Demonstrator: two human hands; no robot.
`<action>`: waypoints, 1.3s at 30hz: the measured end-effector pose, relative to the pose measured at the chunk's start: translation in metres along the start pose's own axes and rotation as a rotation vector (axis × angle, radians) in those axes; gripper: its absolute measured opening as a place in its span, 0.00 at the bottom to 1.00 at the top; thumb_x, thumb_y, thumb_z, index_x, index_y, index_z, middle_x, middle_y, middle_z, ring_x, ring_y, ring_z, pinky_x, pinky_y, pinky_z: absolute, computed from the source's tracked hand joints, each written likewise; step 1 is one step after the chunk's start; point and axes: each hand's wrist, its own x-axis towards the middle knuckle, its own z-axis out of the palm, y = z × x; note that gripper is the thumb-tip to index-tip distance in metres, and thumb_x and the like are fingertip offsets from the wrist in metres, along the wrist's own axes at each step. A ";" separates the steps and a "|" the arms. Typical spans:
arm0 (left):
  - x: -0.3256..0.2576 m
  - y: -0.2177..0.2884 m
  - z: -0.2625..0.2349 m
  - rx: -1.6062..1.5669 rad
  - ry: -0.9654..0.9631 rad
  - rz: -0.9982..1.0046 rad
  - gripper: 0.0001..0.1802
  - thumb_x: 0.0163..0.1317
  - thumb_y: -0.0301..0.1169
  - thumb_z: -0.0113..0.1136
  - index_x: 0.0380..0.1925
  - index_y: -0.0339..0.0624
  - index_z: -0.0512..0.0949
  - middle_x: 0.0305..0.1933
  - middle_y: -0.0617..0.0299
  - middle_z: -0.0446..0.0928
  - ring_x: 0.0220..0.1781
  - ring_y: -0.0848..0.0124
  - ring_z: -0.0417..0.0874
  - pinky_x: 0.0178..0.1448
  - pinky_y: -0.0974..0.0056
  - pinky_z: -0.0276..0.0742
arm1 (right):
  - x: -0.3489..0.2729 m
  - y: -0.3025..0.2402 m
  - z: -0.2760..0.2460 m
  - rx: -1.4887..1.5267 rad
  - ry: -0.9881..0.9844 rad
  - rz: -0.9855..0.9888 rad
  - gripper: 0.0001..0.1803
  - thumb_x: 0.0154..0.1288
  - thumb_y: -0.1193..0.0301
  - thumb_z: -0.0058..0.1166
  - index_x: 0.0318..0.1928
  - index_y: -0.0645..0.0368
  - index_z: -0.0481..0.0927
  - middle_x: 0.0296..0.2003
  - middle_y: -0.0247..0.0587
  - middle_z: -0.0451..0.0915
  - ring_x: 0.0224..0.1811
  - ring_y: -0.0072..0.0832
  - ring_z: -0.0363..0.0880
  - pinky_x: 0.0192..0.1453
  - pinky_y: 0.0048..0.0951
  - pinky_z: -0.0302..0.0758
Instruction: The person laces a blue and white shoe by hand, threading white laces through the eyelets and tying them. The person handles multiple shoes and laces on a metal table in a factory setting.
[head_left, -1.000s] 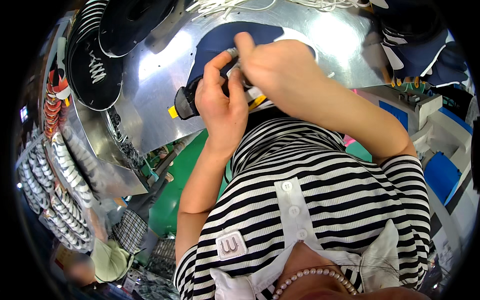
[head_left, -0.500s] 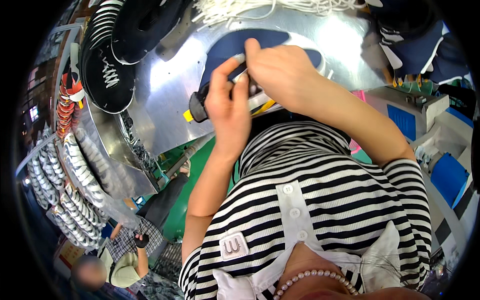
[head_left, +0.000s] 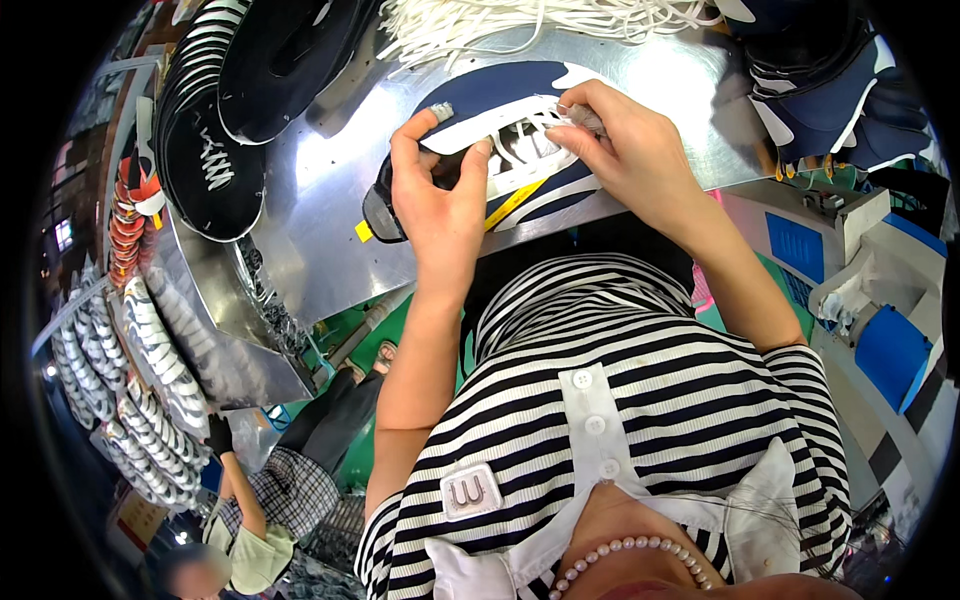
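Your left hand (head_left: pixel 440 205) pinches the white tongue of a navy-and-white shoe upper (head_left: pixel 500 140) lying flat on the shiny metal table (head_left: pixel 320 220) before you. Your right hand (head_left: pixel 625 150) grips a white lace (head_left: pixel 520 135) at the eyelets. The upper looks light, soft and floppy, so hold it by the stiffer eyelet edge.

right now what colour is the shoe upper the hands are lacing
Dark navy shoe upper with white trim, seen in the head view.
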 end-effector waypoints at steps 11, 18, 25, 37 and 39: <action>-0.010 0.039 -0.040 0.291 -0.281 0.084 0.25 0.66 0.28 0.61 0.61 0.32 0.66 0.50 0.49 0.79 0.50 0.58 0.81 0.58 0.59 0.75 | 0.000 0.013 0.000 0.008 0.047 -0.067 0.09 0.61 0.73 0.60 0.41 0.56 0.76 0.35 0.37 0.78 0.31 0.37 0.81 0.35 0.35 0.77; -0.001 0.022 -0.006 0.835 -0.182 0.413 0.13 0.55 0.32 0.69 0.37 0.39 0.78 0.35 0.55 0.82 0.37 0.54 0.81 0.45 0.57 0.73 | -0.029 -0.043 -0.044 -0.059 -0.208 -0.518 0.10 0.50 0.76 0.61 0.36 0.54 0.79 0.31 0.34 0.81 0.25 0.28 0.79 0.25 0.26 0.75; 0.004 0.016 -0.011 0.629 -0.049 0.514 0.10 0.55 0.27 0.68 0.34 0.35 0.78 0.33 0.52 0.80 0.35 0.54 0.81 0.41 0.57 0.74 | -0.067 -0.023 -0.046 0.299 -0.231 0.192 0.08 0.65 0.70 0.61 0.41 0.59 0.84 0.29 0.37 0.84 0.23 0.18 0.79 0.27 0.24 0.73; -0.003 0.037 -0.015 0.581 -0.065 0.646 0.11 0.56 0.25 0.66 0.39 0.37 0.80 0.32 0.54 0.76 0.33 0.55 0.78 0.38 0.56 0.72 | -0.054 -0.014 -0.007 0.694 -0.578 0.410 0.09 0.68 0.68 0.60 0.41 0.62 0.83 0.30 0.27 0.78 0.34 0.13 0.72 0.40 0.17 0.69; 0.001 0.021 -0.014 0.714 -0.173 0.563 0.11 0.57 0.26 0.66 0.41 0.37 0.81 0.32 0.54 0.76 0.34 0.55 0.78 0.40 0.55 0.73 | -0.061 -0.017 -0.011 0.529 -0.627 0.297 0.09 0.67 0.69 0.60 0.41 0.63 0.83 0.34 0.31 0.79 0.37 0.15 0.74 0.43 0.19 0.71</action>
